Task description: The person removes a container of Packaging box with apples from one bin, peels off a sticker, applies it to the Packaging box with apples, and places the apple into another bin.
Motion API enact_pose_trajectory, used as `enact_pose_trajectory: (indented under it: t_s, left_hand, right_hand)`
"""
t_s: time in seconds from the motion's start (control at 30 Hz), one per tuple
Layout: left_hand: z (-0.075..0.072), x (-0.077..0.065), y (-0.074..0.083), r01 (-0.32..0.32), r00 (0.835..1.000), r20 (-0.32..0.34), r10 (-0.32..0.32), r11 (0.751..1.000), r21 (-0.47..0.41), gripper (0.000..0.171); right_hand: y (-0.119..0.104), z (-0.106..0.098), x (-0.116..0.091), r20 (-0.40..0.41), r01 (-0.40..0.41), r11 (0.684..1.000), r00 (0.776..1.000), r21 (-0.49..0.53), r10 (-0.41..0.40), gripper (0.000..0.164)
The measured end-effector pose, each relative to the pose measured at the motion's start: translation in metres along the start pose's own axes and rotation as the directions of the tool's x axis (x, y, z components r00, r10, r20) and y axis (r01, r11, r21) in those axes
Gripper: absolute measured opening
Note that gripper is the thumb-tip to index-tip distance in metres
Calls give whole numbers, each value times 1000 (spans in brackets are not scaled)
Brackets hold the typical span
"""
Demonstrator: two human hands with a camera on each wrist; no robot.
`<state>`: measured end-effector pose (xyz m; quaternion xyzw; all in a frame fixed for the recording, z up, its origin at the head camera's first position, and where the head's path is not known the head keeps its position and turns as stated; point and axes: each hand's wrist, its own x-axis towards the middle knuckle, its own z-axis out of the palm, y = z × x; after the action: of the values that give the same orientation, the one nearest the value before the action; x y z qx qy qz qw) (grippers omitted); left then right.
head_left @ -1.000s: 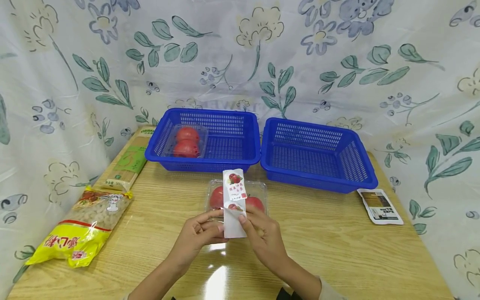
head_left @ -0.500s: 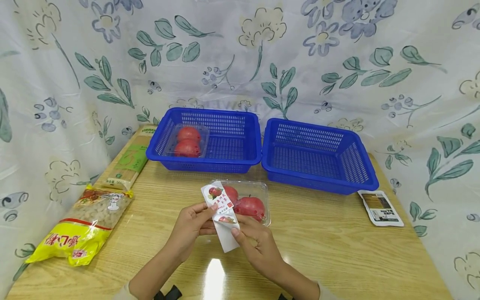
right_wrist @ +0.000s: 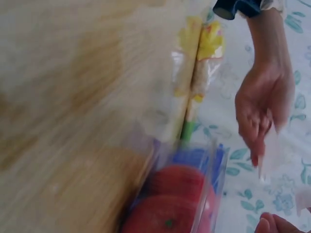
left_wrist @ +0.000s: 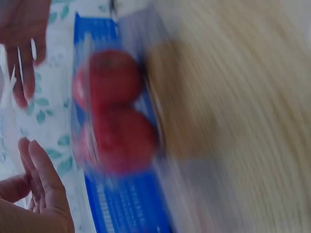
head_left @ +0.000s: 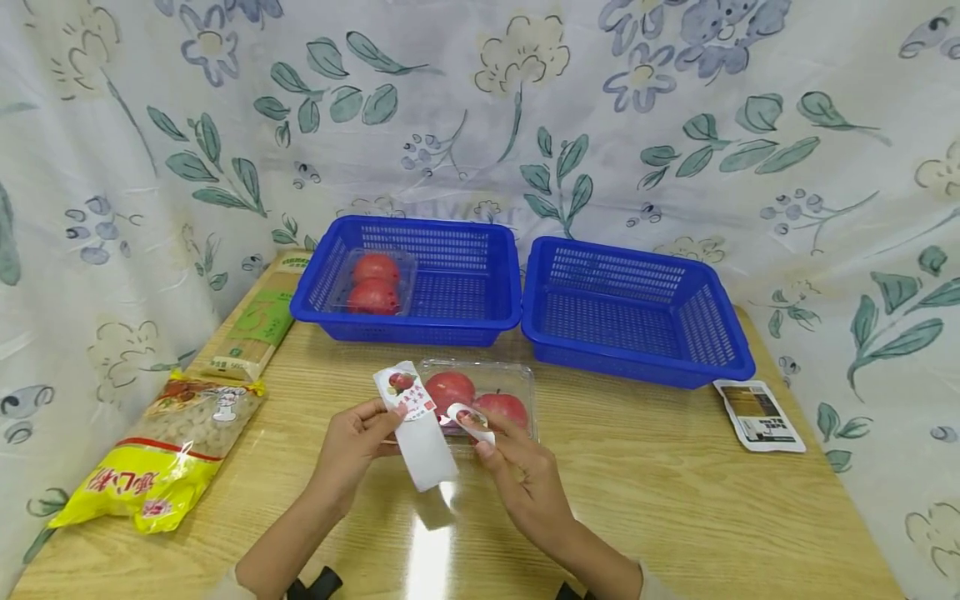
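My left hand [head_left: 348, 450] pinches a strip of white backing paper [head_left: 427, 454] that carries one printed apple label [head_left: 405, 392]. A second label [head_left: 471, 420], curled and off the strip, is pinched between the thumb and fingers of my right hand [head_left: 528, 475]. Just beyond both hands, a clear plastic box [head_left: 534, 392] with two red apples [head_left: 504, 407] stands on the table, partly hidden by the labels and fingers. In the right wrist view the paper [right_wrist: 273, 153] hangs from the left hand [right_wrist: 262, 102]. The left wrist view shows the boxed apples [left_wrist: 121, 141] blurred.
Behind stand two blue baskets, the left one [head_left: 465, 333] holding another box of red apples [head_left: 373, 296], the right one [head_left: 637, 362] beside it. A yellow bag [head_left: 165, 458] and a noodle pack [head_left: 258, 321] lie left. A small white pouch [head_left: 761, 417] lies right.
The strip has tilted and moved left with my left hand. The lower label has come off it and now curls in my right hand, apart from the strip.
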<state>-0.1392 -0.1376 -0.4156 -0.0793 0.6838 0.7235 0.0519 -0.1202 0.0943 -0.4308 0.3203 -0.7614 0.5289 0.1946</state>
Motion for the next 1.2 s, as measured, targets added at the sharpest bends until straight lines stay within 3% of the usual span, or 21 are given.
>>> enact_pose_trajectory:
  t_s: [0.13,0.2,0.23,0.33,0.47,0.53,0.6,0.63,0.67,0.7,0.77,0.83,0.9,0.93,1.1,1.2]
  left_hand:
    - [-37,16,1,-5,999,-41,12,982,187,41]
    - [-54,25,-3,26,999,-34,-16,949,313,47]
    - [-60,29,-6,34,999,-24,-27,922,387,50]
    - [-71,38,-16,37,999,2,-47,799,600,56]
    - [-76,42,-25,7,1000,-1,-12,578,816,60]
    - [-75,40,-25,-15,999,-10,50,478,878,60]
    - [-70,37,-22,-54,989,-9,146,416,908,55]
    - [-66,35,-18,-83,980,0,200,411,908,50]
    - [-60,33,-13,-123,968,13,252,429,895,44]
    - [-52,32,-8,-179,952,34,306,461,869,37]
    - [-33,29,3,-298,927,95,364,557,775,27]
    - [-12,27,15,-387,913,173,368,656,647,24]
    - [6,26,23,-412,911,257,323,739,533,24]
    - [13,26,26,-402,912,291,288,768,499,25]
    - [32,29,35,-296,924,350,152,866,403,21]
    - [35,31,36,-265,927,350,134,894,362,20]
  right_hand:
    - [9,-7,5,-45,45,989,998,-144,-52,32]
    - [12,-10,7,-57,43,977,997,-210,-56,30]
    - [14,-11,7,-61,43,970,996,-240,-59,28]
    - [17,-12,7,-52,27,956,998,-293,-44,26]
    - [17,-11,8,-34,12,948,999,-318,-25,22]
    - [16,-11,8,-24,5,944,1000,-330,-14,20]
    - [15,-11,8,-15,-11,942,1000,-335,6,19]
    - [14,-11,8,-9,-16,941,1000,-337,13,19]
    - [13,-11,8,-6,-21,940,1000,-339,20,19]
    - [12,-11,8,-4,-25,940,1000,-341,25,19]
    - [10,-11,8,0,-26,943,1000,-332,27,20]
    - [8,-10,10,5,-14,945,1000,-327,16,22]
    - [6,-8,11,11,3,949,1000,-315,0,22]
    - [5,-8,12,13,11,950,1000,-312,-8,22]
    - [2,-6,12,15,19,949,1000,-314,-15,21]
    - [3,-6,11,20,12,950,1000,-312,-6,27]
